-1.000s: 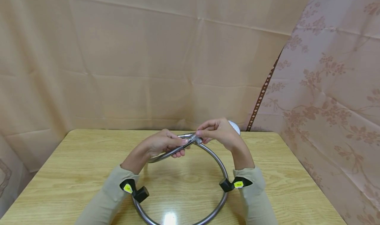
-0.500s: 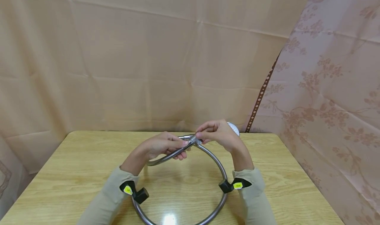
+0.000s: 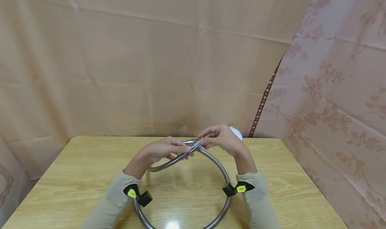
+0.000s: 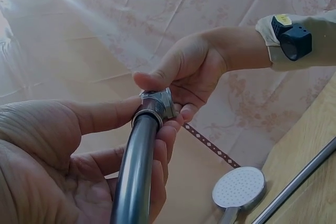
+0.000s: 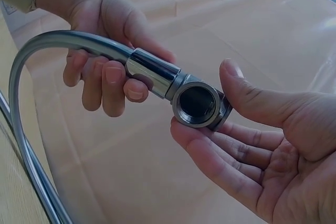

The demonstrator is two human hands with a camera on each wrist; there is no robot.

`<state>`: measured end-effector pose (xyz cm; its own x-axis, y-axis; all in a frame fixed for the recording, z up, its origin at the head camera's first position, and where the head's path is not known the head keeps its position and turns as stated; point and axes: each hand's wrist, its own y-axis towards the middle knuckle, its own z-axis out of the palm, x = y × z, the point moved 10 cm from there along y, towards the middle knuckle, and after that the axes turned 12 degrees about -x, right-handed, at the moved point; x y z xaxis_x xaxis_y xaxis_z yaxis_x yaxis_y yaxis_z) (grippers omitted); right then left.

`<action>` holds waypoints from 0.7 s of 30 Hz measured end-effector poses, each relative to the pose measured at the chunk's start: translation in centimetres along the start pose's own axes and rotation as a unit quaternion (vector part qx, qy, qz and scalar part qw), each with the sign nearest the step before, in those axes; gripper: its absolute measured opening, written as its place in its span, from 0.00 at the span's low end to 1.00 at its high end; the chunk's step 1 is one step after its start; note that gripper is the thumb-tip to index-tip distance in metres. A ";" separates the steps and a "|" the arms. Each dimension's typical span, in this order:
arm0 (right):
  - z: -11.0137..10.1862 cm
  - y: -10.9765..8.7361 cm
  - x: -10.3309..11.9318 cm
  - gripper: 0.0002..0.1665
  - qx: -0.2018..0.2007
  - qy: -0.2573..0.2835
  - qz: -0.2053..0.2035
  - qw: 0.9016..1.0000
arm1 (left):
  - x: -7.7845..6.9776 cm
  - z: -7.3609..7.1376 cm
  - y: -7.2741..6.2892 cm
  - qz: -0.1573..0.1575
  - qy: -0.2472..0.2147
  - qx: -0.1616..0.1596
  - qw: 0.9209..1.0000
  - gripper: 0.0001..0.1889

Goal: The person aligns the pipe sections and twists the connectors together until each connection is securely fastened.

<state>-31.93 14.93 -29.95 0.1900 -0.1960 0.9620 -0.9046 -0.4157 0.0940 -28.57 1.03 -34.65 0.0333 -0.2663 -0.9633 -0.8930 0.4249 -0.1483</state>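
Note:
A flexible metal shower hose [image 3: 220, 164] loops over the table, one end raised between the hands. On that end sits a silver tee fitting [image 5: 194, 124], its round threaded opening facing the right wrist camera. My left hand [image 3: 166, 149] grips the hose just behind the fitting, around the shiny end collar [image 5: 152, 72], thumb on top and fingers curled below. My right hand [image 3: 224, 140] pinches the tee fitting between thumb and fingertips. Behind the right hand lies a round white-faced shower head [image 4: 239, 187], partly hidden in the head view.
The wooden table [image 3: 90, 188] carries the lower part of the hose loop, between the forearms. A beige cloth [image 3: 135, 71] hangs behind the table's far edge, and a pink floral cloth [image 3: 337, 121] hangs on the right.
The head view has tilted up slightly, so the table sits lower. My left thumb has moved a little along the collar, and its lower fingers show less. The right hand keeps its pinch.

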 end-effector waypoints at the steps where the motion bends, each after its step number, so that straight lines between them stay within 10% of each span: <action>1: 0.0 0.1 -0.1 0.15 0.004 0.000 0.001 1.000 | 0.1 0.0 0.1 -0.002 0.000 0.000 1.000 0.20; 21: 0.7 1.4 -1.5 0.19 0.099 -0.020 0.003 0.995 | 0.7 0.1 0.8 -0.011 0.021 -0.002 1.000 0.18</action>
<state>-33.16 14.01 -31.46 0.2033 -0.2316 0.9513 -0.8131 -0.5812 0.0322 -29.27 1.25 -35.47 0.0330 -0.3120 -0.9495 -0.8938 0.4160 -0.1677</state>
